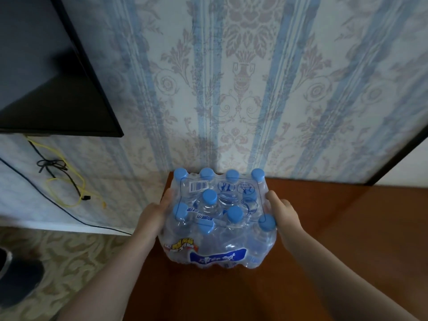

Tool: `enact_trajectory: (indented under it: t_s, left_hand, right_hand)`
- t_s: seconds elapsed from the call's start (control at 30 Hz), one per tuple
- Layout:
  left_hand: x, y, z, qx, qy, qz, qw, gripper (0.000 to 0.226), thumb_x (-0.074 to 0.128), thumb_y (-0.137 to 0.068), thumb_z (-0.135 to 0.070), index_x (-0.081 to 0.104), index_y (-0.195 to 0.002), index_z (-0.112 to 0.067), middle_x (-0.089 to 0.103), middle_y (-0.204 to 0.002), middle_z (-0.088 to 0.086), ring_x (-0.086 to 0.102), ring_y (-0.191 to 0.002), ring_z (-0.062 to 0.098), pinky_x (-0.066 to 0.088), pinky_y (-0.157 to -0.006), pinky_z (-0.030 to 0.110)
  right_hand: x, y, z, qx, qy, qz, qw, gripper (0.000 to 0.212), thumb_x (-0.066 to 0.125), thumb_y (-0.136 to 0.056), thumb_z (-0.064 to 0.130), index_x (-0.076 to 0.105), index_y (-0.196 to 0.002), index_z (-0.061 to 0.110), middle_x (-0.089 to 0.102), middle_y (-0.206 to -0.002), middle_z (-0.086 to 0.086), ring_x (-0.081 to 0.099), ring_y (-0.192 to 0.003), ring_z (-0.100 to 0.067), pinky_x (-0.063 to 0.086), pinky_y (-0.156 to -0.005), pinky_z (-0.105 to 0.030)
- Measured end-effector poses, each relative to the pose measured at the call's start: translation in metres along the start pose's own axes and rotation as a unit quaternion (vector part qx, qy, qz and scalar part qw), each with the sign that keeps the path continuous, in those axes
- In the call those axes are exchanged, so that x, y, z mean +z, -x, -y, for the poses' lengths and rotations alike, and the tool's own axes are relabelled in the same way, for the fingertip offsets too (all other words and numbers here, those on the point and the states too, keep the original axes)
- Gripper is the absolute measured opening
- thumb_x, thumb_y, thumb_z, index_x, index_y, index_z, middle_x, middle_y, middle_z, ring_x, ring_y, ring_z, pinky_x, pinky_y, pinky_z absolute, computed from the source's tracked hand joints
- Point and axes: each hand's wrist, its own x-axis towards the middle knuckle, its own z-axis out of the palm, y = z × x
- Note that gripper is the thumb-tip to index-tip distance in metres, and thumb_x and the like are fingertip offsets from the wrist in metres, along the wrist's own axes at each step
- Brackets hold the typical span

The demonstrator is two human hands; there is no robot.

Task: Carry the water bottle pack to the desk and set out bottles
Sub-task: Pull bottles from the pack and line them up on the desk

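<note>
A shrink-wrapped water bottle pack (217, 218) holds several clear bottles with blue caps. It sits at the far left corner of the brown wooden desk (324, 239), close to the wall. My left hand (154, 214) presses flat against the pack's left side. Pressed to the right side near a corner cap is my right hand (283, 212). Both hands grip the pack between them. The plastic wrap is closed over the bottles, with a barcode and a blue label showing.
A black wall-mounted TV (46, 77) hangs at upper left. Black and yellow cables (62, 181) dangle below it along the wall. Patterned carpet (58, 262) lies left of the desk, with a dark shoe (16, 281) at the edge. Striped floral wallpaper backs the desk.
</note>
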Motion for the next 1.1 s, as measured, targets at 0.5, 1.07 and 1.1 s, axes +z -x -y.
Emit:
enact_trajectory:
  t_s: [0.5,1.07,1.1]
  left_hand:
    - [0.042,0.052,-0.039,0.446,-0.322,-0.059,0.833,0.04,0.036,-0.099,-0.028,0.042,-0.138,-0.023,0.041,-0.148,-0.001,0.034,-0.135,0.017,0.025,-0.114,0.037]
    - [0.046,0.053,-0.029,0.43,-0.351,-0.115,0.824,0.042,0.03,-0.099,-0.028,0.039,-0.14,-0.026,0.037,-0.151,-0.006,0.029,-0.139,0.011,0.02,-0.116,0.037]
    - [0.046,0.053,-0.029,0.432,-0.353,-0.116,0.822,0.042,0.031,-0.099,-0.028,0.039,-0.14,-0.025,0.037,-0.151,-0.005,0.03,-0.139,0.011,0.02,-0.116,0.037]
  right_hand:
    - [0.012,0.058,0.045,-0.455,0.419,0.054,0.784,0.025,0.059,-0.086,0.047,0.062,-0.098,0.025,0.059,-0.089,0.008,0.055,-0.079,-0.012,0.045,-0.067,-0.026]
    - [0.031,0.046,0.049,-0.482,0.623,0.036,0.615,0.051,0.035,-0.096,0.056,0.043,-0.118,0.011,0.059,-0.082,-0.004,0.044,-0.068,-0.02,0.034,-0.055,-0.032]
    - [0.031,0.045,0.052,-0.475,0.633,0.035,0.61,0.053,0.036,-0.095,0.058,0.043,-0.117,0.01,0.055,-0.077,-0.004,0.044,-0.067,-0.021,0.032,-0.053,-0.031]
